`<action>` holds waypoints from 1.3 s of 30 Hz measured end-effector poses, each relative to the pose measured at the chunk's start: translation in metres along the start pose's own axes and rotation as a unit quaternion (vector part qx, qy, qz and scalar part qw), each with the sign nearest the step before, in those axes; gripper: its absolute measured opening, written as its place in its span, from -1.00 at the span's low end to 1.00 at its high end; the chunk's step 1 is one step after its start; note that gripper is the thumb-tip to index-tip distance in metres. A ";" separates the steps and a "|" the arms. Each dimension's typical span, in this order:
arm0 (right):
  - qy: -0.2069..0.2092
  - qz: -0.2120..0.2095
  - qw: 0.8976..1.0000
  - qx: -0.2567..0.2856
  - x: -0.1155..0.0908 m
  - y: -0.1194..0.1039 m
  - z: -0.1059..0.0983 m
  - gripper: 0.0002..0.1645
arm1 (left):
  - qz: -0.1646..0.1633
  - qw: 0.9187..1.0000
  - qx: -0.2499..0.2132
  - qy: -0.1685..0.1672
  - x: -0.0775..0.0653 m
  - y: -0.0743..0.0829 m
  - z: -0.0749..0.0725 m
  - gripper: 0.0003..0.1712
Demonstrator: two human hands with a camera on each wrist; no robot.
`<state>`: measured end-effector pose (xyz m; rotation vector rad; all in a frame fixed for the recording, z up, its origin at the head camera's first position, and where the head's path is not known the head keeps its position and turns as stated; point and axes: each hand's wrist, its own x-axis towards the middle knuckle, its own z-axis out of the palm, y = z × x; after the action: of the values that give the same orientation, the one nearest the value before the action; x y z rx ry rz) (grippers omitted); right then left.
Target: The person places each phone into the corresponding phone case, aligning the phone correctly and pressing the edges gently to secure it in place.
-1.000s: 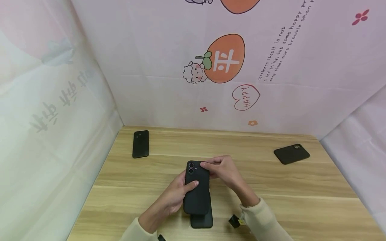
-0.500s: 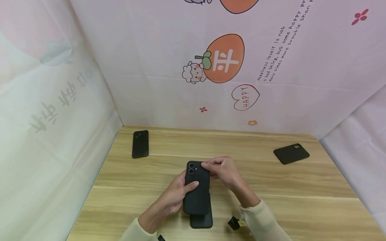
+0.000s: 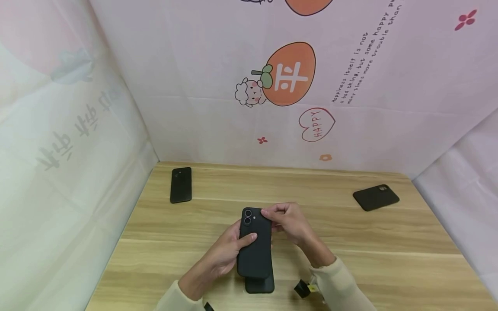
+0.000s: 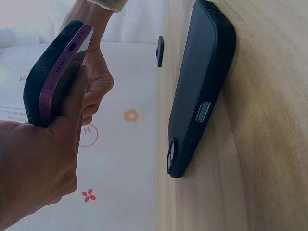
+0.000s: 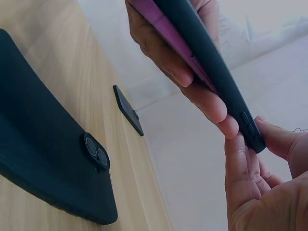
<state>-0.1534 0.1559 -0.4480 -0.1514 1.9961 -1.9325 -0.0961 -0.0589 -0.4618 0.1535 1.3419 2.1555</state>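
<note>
Over the table's near middle, my left hand [image 3: 223, 252] grips a phone in a black case [image 3: 254, 257], thumb across its back and fingers beneath. The left wrist view shows the phone's purple bottom edge [image 4: 62, 65] standing out of the black case there, port visible. My right hand [image 3: 292, 223] pinches the upper right corner beside the camera end, thumb on the back; in the right wrist view its fingers lie under the corner below the side buttons [image 5: 248, 122]. Below the held phone, partly hidden by it, another black-cased phone [image 3: 260, 286] lies camera side up on the wood.
A black phone [image 3: 181, 185] lies at the far left of the wooden table [image 3: 311, 185]. Far right is a black phone case [image 3: 375, 198] with a camera cutout. A printed white cloth [image 3: 210, 129] rises behind the table and along both sides.
The held phone has shifted very slightly to the right, its case corner included. Both hands keep the same hold, and the things on the table have not moved.
</note>
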 end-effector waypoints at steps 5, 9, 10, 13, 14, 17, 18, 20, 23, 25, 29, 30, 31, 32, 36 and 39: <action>-0.026 -0.013 0.999 -0.046 0.003 -0.005 -0.006 -0.72 | -0.002 1.000 0.008 -0.017 -0.001 0.002 -0.002 -0.37; -0.056 -0.023 0.994 -0.096 0.006 -0.015 -0.006 -0.68 | -0.007 0.999 0.018 -0.029 -0.002 0.004 -0.003 -0.38; -0.062 -0.024 0.992 -0.106 0.007 -0.017 -0.005 -0.68 | -0.010 0.999 0.020 -0.031 -0.003 0.004 -0.003 -0.39; -0.079 -0.021 0.988 -0.134 0.011 -0.024 -0.002 -0.69 | -0.018 0.999 0.022 -0.041 -0.003 0.004 -0.002 -0.40; -0.084 -0.021 0.986 -0.142 0.012 -0.026 0.000 -0.70 | -0.021 0.999 0.021 -0.045 -0.002 0.004 -0.001 -0.41; -0.097 -0.022 0.982 -0.158 0.015 -0.030 0.003 -0.73 | -0.025 0.998 0.017 -0.050 -0.002 0.004 0.000 -0.42; -0.101 -0.024 0.982 -0.161 0.016 -0.031 0.004 -0.74 | -0.026 0.998 0.017 -0.051 -0.002 0.003 0.000 -0.43; -0.104 -0.027 0.980 -0.166 0.018 -0.032 0.005 -0.75 | -0.027 0.998 0.017 -0.054 -0.002 0.003 -0.001 -0.45; -0.103 -0.027 0.979 -0.172 0.019 -0.032 0.006 -0.76 | -0.028 0.998 0.018 -0.060 -0.002 0.003 -0.002 -0.46; -0.101 -0.023 0.979 -0.178 0.019 -0.032 0.007 -0.78 | -0.028 0.997 0.018 -0.063 -0.002 0.003 -0.002 -0.47; -0.091 -0.020 0.979 -0.180 0.017 -0.034 0.011 -0.81 | -0.030 0.997 0.019 -0.068 -0.002 0.004 -0.002 -0.48; -0.087 -0.019 0.980 -0.179 0.016 -0.034 0.012 -0.82 | -0.029 0.997 0.020 -0.067 -0.001 0.004 -0.002 -0.48; -0.083 -0.020 0.981 -0.176 0.015 -0.035 0.013 -0.81 | -0.029 0.997 0.020 -0.065 -0.001 0.004 -0.003 -0.48; -0.077 -0.021 0.982 -0.173 0.015 -0.035 0.014 -0.80 | -0.028 0.997 0.020 -0.063 -0.001 0.004 -0.003 -0.48; -0.053 -0.023 0.985 -0.162 0.013 -0.034 0.016 -0.76 | -0.020 0.998 0.023 -0.057 -0.001 0.006 -0.003 -0.46; -0.043 -0.029 0.988 -0.147 0.012 -0.032 0.012 -0.73 | -0.018 0.998 0.023 -0.051 -0.001 0.008 -0.004 -0.44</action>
<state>-0.1660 0.1387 -0.4187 -0.3647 2.2290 -1.6231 -0.0999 -0.0649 -0.4571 0.2523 1.3259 2.0588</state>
